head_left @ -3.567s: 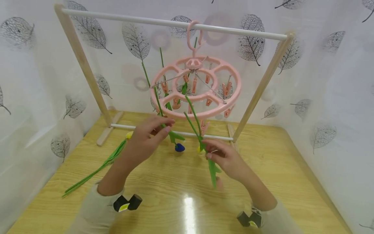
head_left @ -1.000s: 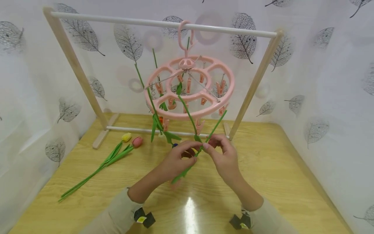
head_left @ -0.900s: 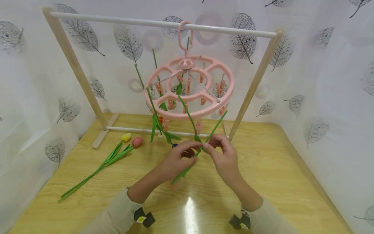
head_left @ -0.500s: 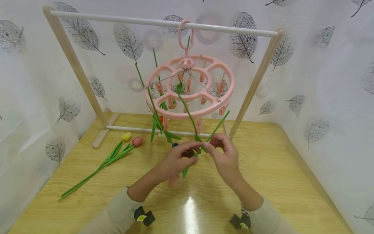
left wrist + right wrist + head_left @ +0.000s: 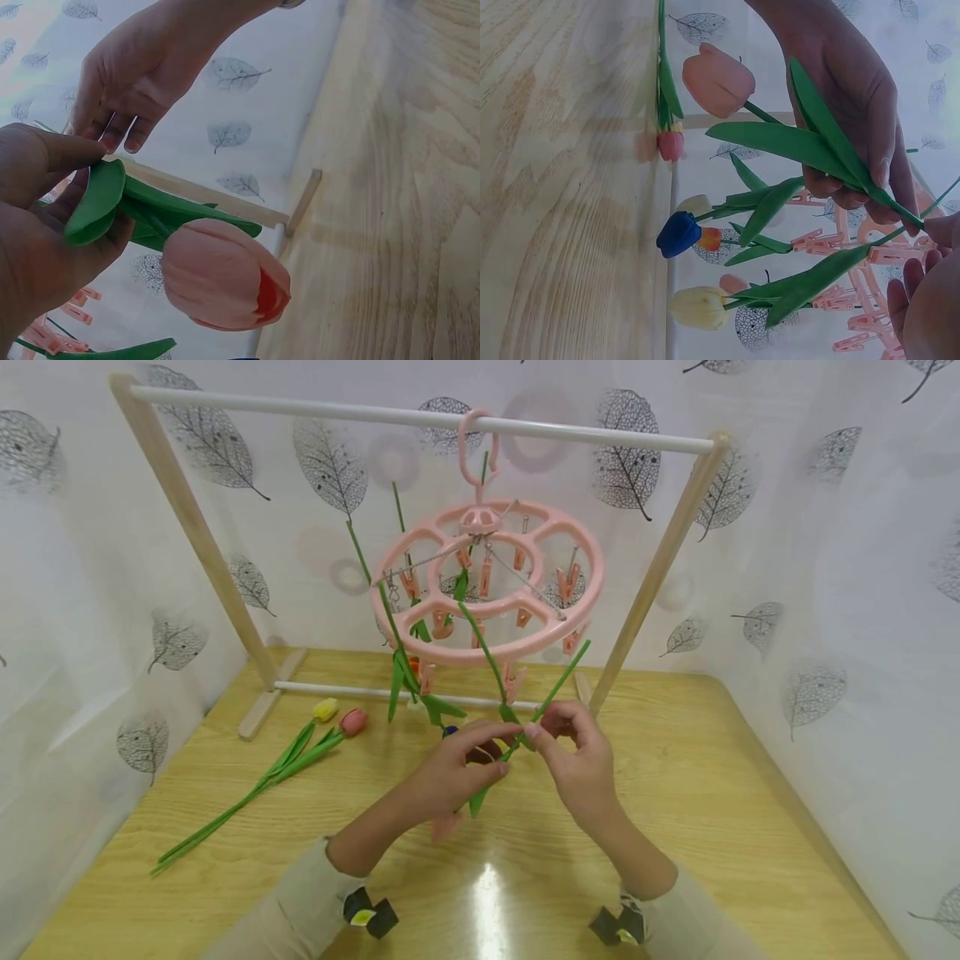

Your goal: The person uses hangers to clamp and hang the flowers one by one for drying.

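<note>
A light pink artificial tulip (image 5: pixel 221 277) is held between my hands, bloom down toward me and stem slanting up to the right. My left hand (image 5: pixel 459 770) grips its stem where the green leaves begin. Thumb and fingertips of my right hand (image 5: pixel 581 762) pinch the stem just above. Behind them hangs a round pink clip hanger (image 5: pixel 517 652) with small clothespins (image 5: pixel 567 583). Several tulips hang bloom-down from it, among them a blue tulip (image 5: pixel 678 234), a pale yellow tulip (image 5: pixel 699 308) and an orange-yellow one. In the head view my left hand partly hides the blue bloom.
A yellow tulip (image 5: pixel 324 710) and a darker pink tulip (image 5: pixel 354 722) lie on the wooden table (image 5: pixel 712 827) at left. The hanger hooks over the white bar (image 5: pixel 600 433) of a wooden-legged rack (image 5: pixel 197 527). A leaf-print curtain (image 5: pixel 810 568) surrounds the table.
Since the oldest frame, my left hand has moved right from the hanging stems onto the light pink tulip, whose stem now slants up-right. Over the last second, its leaves have turned slightly.
</note>
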A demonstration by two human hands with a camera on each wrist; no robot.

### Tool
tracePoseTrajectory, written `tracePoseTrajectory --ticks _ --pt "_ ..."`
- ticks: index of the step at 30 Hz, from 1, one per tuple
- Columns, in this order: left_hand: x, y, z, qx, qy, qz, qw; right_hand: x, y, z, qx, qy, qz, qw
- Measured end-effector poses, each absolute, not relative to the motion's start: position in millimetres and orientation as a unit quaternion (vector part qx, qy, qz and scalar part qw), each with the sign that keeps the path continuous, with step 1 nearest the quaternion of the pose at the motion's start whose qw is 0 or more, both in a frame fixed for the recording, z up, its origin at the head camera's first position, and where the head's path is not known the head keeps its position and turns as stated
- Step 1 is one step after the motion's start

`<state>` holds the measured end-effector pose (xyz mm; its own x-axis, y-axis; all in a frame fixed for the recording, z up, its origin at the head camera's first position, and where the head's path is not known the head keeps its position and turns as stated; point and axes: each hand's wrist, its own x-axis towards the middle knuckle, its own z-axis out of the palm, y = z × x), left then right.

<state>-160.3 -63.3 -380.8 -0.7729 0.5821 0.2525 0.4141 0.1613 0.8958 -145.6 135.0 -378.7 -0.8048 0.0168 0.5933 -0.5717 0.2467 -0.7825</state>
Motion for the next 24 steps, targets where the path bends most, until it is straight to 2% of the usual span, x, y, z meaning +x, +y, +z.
tracePoseTrajectory --ticks 12,19,24 --pt "-161 -66 -380 0.336 0.754 0.561 0.058 -151 144 -373 0.222 -0.750 0.574 0.243" --pt "-161 -69 -376 0.337 0.743 0.576 0.050 -161 170 -352 0.198 -0.731 0.601 0.256" --pt "-161 -71 -375 0.335 0.743 0.577 0.052 -180 189 -337 0.185 -0.740 0.590 0.265"
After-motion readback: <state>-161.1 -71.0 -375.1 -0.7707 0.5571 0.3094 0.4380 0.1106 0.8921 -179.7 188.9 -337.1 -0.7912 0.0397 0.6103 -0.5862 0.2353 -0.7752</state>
